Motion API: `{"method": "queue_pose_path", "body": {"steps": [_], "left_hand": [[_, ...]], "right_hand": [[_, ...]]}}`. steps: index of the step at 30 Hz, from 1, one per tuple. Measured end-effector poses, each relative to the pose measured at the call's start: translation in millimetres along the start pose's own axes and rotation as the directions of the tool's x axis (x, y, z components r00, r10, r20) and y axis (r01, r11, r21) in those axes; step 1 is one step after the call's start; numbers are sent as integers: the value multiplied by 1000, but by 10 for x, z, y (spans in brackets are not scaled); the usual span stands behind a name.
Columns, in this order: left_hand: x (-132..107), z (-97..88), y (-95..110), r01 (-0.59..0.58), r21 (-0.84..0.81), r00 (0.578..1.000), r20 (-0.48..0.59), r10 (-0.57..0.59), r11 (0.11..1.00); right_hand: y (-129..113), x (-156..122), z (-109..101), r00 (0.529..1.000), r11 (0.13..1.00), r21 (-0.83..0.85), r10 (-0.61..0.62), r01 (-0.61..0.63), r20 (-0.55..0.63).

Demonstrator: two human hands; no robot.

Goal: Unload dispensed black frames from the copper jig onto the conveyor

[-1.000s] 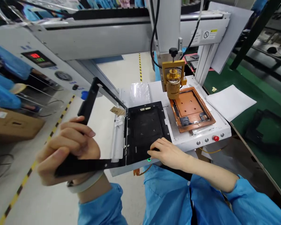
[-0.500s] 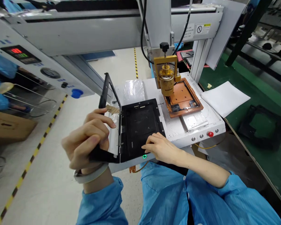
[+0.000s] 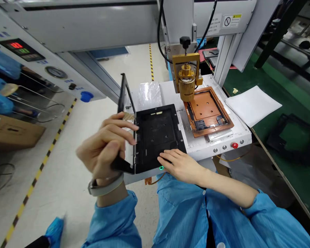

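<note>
Lid (image 3: 123, 93) swung nearer upright, left hand (image 3: 105, 146) gripping it, right hand (image 3: 179, 164) spread flat on tray (image 3: 155, 132)

Two grips working at a hinged black fixture on a white desk (image 3: 170, 94).
The left grip (image 3: 105, 148) is pinching the near corner of the black lid frame (image 3: 123, 100), which is standing nearly upright beside the black base tray (image 3: 156, 132). The right grip (image 3: 181, 165) is lying flat on the tray's near edge, just beside a glowing green button (image 3: 161, 168).
</note>
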State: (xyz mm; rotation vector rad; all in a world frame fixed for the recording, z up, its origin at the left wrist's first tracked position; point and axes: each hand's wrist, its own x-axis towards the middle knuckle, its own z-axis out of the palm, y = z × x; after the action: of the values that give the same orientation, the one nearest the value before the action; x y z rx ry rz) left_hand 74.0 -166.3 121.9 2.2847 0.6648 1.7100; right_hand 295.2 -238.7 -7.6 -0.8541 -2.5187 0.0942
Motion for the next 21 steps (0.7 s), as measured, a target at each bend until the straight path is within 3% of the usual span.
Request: {"method": "queue_pose_path", "body": {"steps": [3,7,10,13,16,21], "left_hand": [[-46,112,83,-104,83,977,194,86,991],[-209,362,130,-150,184,907,418,61,971],[-387,571,111,-171,222,878,476,47,960],[-548,745,28,-218,240,859,508,69,946],[-650,852,-72,-246,236,838,539,84,940],[-768,827,-93,-290,167,817,556,152,942]], "right_hand": [[-78,-278,-31,999,1000,-5,0,0,-33],[-73,-633,-286,996,989,141,57,-48,-62],[23,-916,-586,986,968,219,144,-122,-86],[223,-1253,-915,952,964,165,240,-210,-191],[520,-1666,-1245,875,923,86,383,-375,-296],[1110,-2333,-1606,617,662,38,716,-748,-327]]}}
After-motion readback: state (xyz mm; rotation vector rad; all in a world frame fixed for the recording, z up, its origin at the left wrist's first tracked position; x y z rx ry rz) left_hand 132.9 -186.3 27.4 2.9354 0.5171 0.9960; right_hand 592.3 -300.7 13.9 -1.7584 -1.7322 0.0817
